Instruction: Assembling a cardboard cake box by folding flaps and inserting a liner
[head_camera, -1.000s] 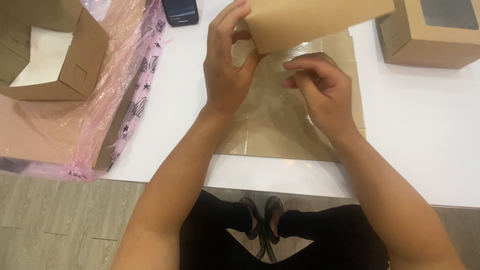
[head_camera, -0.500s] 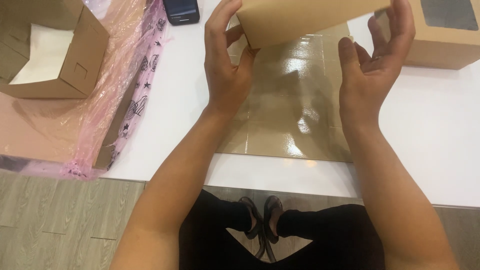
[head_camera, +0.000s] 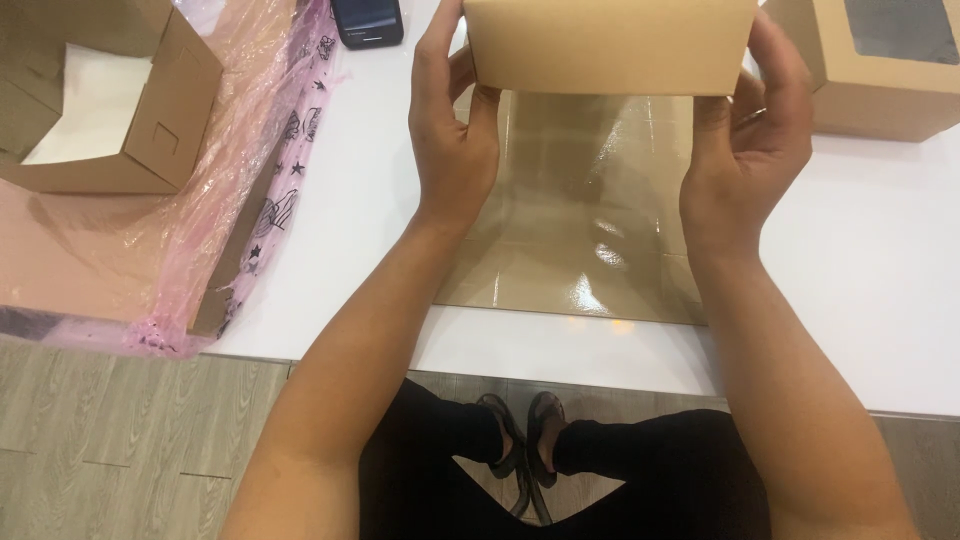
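Both hands hold up a brown card flap (head_camera: 610, 45) at the far side of the worktop (head_camera: 860, 290). The left hand (head_camera: 452, 135) is clamped on its left end, thumb in front and fingers behind. The right hand (head_camera: 745, 150) cups the right end, fingers curled round the edge. That grip, I'd say, keeps the flap square and upright along its fold. Below it the rest of the flat box (head_camera: 590, 220) lies on the worktop, glossy side up, just in front of the person. A finished box with a window (head_camera: 880, 65) stands to the right, well apart. To the left, an open box (head_camera: 100, 100) sits on pink plastic wrap (head_camera: 250, 190). A phone (head_camera: 368, 20) lies near the far edge.
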